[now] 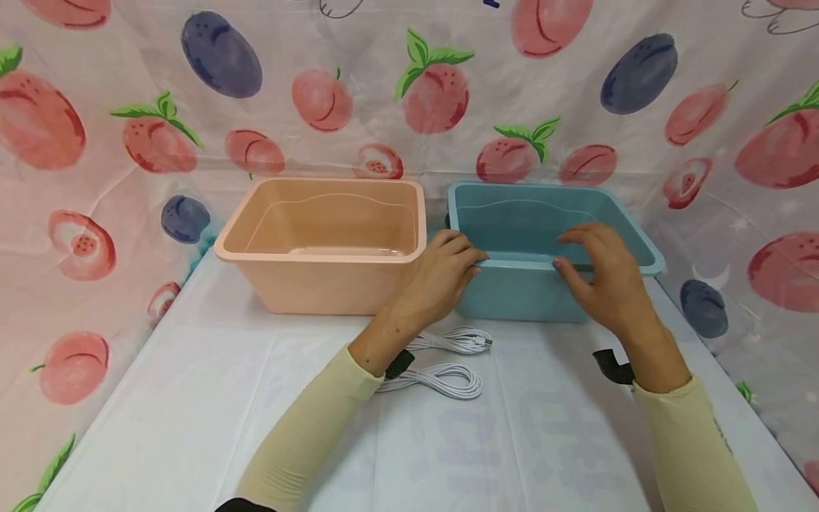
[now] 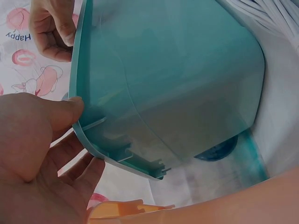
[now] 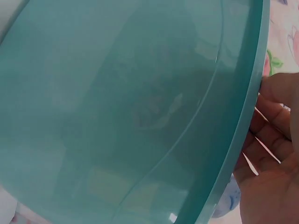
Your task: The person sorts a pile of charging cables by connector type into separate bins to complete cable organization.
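Note:
A blue plastic bin (image 1: pixel 518 293) stands upright on the white table. My left hand (image 1: pixel 435 274) grips its front left rim corner, with the thumb on one side and the fingers on the other, as the left wrist view shows at the rim (image 2: pixel 80 123). My right hand (image 1: pixel 604 281) is at the front rim farther right. Its thumb touches the rim (image 3: pixel 254 100) while the loosely bent fingers stand apart from the thumb, over the bin's opening. Left of it stands a peach-coloured bin (image 1: pixel 326 284), partly behind my left forearm.
Two coiled white cables, an upper one (image 1: pixel 457 341) and a lower one (image 1: pixel 451 382), lie on the table (image 1: pixel 192 398) in front of the bins, partly under my left wrist. A fruit-print cloth (image 1: pixel 371 43) hangs behind and at both sides.

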Available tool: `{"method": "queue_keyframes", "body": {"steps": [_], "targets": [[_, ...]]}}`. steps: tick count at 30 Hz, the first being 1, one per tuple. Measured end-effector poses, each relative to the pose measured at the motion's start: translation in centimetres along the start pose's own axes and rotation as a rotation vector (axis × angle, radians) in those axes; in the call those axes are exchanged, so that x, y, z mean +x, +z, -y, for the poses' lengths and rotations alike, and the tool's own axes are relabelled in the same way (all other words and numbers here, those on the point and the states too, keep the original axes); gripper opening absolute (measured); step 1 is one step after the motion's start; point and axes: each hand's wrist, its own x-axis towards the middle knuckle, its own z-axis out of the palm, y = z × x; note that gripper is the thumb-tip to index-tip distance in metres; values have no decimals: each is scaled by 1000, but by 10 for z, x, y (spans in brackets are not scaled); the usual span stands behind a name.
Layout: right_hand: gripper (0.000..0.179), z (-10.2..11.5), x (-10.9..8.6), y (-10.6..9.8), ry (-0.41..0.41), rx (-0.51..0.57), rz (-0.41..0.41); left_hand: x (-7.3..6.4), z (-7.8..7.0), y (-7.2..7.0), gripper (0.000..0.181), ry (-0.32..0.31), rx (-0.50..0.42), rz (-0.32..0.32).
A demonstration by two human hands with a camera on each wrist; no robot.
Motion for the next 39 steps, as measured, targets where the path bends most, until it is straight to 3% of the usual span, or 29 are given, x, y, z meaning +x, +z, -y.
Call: {"method": "queue_keyframes", "body": {"steps": [18, 24, 30, 39], "targets": [[42, 41, 0, 13, -220, 79, 37, 0, 0, -1, 22, -8, 0, -2], [31, 51, -2, 16, -275, 100, 58, 0, -1, -1, 23, -17, -3, 5], [49, 61, -2, 17, -301, 98, 84, 0, -1, -1, 23, -17, 5, 12], [51, 78, -5, 22, -356, 95, 93, -1, -1, -2, 23, -14, 9, 12]]}}
